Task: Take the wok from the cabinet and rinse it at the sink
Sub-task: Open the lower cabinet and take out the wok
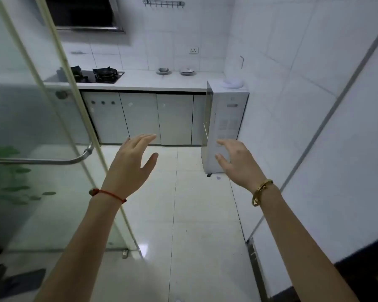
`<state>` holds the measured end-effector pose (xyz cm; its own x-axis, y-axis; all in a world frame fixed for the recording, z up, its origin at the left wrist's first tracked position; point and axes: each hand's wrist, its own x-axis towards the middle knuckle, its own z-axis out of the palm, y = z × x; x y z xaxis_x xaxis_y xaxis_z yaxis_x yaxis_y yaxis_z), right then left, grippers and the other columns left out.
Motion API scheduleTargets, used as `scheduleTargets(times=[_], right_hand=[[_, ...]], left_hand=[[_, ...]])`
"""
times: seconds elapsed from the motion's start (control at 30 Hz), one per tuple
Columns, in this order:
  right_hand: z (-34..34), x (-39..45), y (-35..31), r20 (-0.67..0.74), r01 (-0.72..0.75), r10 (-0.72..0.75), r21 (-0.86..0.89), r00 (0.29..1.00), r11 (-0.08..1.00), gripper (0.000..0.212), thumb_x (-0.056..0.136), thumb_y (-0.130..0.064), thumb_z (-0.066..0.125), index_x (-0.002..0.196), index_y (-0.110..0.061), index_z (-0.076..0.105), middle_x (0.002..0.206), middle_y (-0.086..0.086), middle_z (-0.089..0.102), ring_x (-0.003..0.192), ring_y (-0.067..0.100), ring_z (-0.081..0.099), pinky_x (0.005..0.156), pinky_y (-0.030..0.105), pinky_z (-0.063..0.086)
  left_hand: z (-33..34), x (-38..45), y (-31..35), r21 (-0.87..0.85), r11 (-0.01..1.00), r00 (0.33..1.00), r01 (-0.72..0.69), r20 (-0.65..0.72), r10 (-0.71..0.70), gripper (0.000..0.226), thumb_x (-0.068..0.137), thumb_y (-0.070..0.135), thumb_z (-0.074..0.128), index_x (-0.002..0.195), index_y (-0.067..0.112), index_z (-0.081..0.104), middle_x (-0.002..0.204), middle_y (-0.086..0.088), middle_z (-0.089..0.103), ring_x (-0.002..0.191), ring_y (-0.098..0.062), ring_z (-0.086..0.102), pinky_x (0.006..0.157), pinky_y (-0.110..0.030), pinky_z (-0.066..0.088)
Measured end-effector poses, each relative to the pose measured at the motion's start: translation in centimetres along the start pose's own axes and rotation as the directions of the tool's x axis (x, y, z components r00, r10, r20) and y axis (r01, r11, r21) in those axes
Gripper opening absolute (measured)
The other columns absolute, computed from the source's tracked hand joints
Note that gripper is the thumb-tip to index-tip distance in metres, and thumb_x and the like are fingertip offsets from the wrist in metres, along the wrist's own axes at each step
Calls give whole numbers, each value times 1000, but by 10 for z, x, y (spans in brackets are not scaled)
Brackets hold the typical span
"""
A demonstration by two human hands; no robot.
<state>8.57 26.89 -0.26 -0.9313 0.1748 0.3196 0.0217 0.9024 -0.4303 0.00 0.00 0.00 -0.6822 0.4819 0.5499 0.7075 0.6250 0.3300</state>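
A view from head height into a small white-tiled kitchen, with both bare arms stretched forward over a glossy tiled floor (183, 214). The left hand (131, 164) is raised with fingers spread and palm turned inward; its grip is wide and holds nothing. A red string bracelet (109, 194) circles the left wrist. The right hand (236, 162) mirrors it, fingers loosely spread, grip wide and empty, with a gold bangle (261, 191) on the wrist. The two hands are well apart and touch nothing.

Ahead, along the far wall, runs a white surface (151, 80) over a row of closed pale cabinet doors (140, 117). The wok is not visible anywhere; all cabinet doors are shut, and no sink can be made out. On the left end of the surface sits a black gas hob (100, 76). Farther right on the surface rest two small dishes (176, 71), side by side. A tall white appliance (225, 127) stands on the floor at the right end of the cabinets. A glass door (31, 149) with a metal handle fills the left side
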Motion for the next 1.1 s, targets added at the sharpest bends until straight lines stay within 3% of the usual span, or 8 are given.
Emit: scheduleTargets(times=[0.57,0.9,1.1], right_hand=[[94,229,68,76,-64,60,46,995,997,44,98,-30,46,139,-15,45,139,4,49,132,19,40,110,41,37],[139,433,114,125,32,-41,69,991,997,47,98,-33,46,141,-16,42,141,1,47,134,15,37,114,33,31],[177,548,120,170,92,-110,108,979,990,46,98,-31,46,141,-14,42,140,2,47,135,16,35,114,33,28]], left_hand=[[109,181,-135,22,992,987,123,102,-125,43,93,21,56,135,12,51,136,-3,57,132,-22,47,118,-42,26],[173,333,-219,82,978,978,192,71,-198,46,93,20,58,137,12,49,137,-4,56,132,-22,46,118,-42,26],[198,399,-276,86,949,952,302,31,-306,46,94,21,56,138,12,48,138,-4,55,132,-21,46,119,-40,22]])
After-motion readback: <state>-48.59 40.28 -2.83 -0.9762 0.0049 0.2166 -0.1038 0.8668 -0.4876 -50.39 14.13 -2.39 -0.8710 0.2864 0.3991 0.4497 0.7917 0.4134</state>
